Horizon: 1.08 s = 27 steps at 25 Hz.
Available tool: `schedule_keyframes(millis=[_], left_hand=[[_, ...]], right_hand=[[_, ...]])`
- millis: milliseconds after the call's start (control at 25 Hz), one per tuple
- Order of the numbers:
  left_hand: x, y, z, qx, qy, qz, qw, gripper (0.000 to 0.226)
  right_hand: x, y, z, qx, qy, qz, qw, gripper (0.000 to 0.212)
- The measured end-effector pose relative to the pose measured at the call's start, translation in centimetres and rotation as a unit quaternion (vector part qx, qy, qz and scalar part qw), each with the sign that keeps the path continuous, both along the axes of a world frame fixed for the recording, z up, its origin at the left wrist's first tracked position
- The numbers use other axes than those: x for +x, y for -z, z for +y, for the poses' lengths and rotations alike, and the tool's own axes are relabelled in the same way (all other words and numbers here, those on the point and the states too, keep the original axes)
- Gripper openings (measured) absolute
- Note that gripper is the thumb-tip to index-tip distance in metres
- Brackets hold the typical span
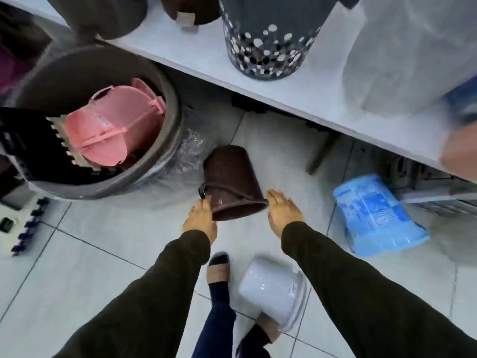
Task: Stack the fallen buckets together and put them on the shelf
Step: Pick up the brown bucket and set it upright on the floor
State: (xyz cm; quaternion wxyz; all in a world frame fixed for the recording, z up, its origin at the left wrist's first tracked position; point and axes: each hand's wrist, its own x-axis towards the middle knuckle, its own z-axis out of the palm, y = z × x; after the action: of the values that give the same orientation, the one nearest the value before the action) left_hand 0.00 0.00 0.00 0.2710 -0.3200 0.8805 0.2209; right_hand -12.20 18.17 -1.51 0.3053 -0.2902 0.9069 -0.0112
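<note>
A brown bucket lies tipped on its side on the tiled floor, its open rim toward the person. The left hand touches that rim at the handle end, fingers curled on it. The right hand is open and flat just beside the other side of the rim, barely touching it if at all. Nearer the person than the brown bucket, a white bucket lies on its side by a sandalled foot. Beyond the brown bucket runs a pale shelf, and left of it stands a big grey tub holding pink plastic pieces.
</note>
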Motion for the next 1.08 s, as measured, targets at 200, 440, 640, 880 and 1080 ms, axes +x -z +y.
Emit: schedule_keyframes(millis=[200,440,640,880,1080], left_hand=[[-0.3,13.5,-2.2,0.096,-0.053,-0.078,0.991,0.091],[-0.1,19.9,-2.7,0.07,-0.143,0.04,0.986,0.038],[-2.7,14.3,-4.5,0.03,-0.073,0.248,0.965,0.033],[-10.0,13.1,-6.7,0.083,-0.081,0.241,0.963,0.037],[-12.2,15.5,-8.2,0.055,-0.141,0.228,0.962,0.036]], right_hand=[[-1.8,11.5,-2.4,0.003,0.007,-0.009,1.0,0.052],[-2.7,16.8,-2.1,-0.049,0.094,0.004,0.994,0.033],[-4.7,12.1,-0.3,-0.143,0.154,0.088,0.974,0.037],[-9.6,10.2,-2.6,-0.169,0.248,0.072,0.951,0.029],[-11.9,13.1,-3.1,-0.17,0.272,0.025,0.947,0.05]])
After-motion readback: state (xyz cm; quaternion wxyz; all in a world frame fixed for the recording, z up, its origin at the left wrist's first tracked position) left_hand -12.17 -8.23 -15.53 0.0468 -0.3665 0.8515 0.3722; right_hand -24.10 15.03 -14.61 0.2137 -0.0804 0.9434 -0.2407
